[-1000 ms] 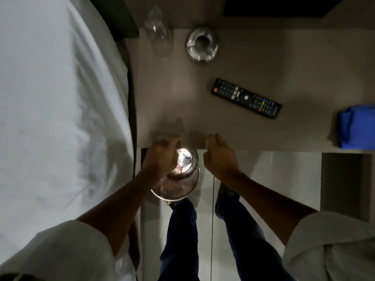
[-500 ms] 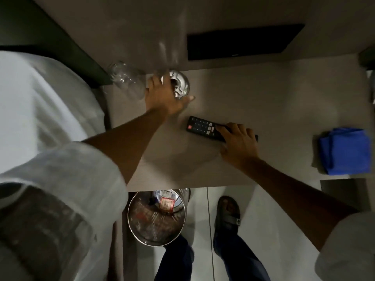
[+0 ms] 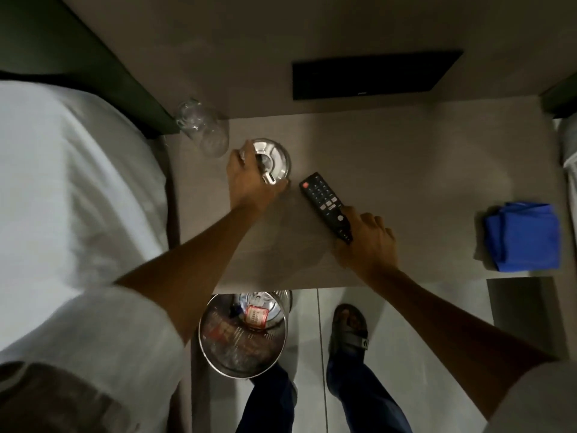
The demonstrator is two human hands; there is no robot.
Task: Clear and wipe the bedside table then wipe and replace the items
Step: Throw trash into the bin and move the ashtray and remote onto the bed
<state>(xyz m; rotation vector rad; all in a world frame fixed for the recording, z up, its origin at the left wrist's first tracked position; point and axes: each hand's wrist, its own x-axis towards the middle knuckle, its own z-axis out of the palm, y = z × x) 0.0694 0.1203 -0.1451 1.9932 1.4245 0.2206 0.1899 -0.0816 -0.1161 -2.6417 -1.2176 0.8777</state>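
A grey bedside table (image 3: pixel 406 170) fills the middle of the head view. My left hand (image 3: pixel 249 182) grips the near-left rim of a round metal ashtray (image 3: pixel 276 157) at the table's back left. My right hand (image 3: pixel 367 242) holds the near end of a black remote control (image 3: pixel 321 198), which now lies at a slant with its far end pointing towards the ashtray. An empty clear glass (image 3: pixel 203 129) stands at the table's back-left corner, just left of the ashtray. A folded blue cloth (image 3: pixel 524 235) lies at the table's right side.
A white bed (image 3: pixel 62 198) runs along the left of the table. A shiny metal waste bin (image 3: pixel 243 335) with rubbish in it stands on the tiled floor under the table's front edge, beside my feet. A black panel (image 3: pixel 371 75) is set in the wall behind.
My left hand has closed on the ashtray's rim. My right hand has gripped the remote's near end and turned it from nearly level to a steep slant.
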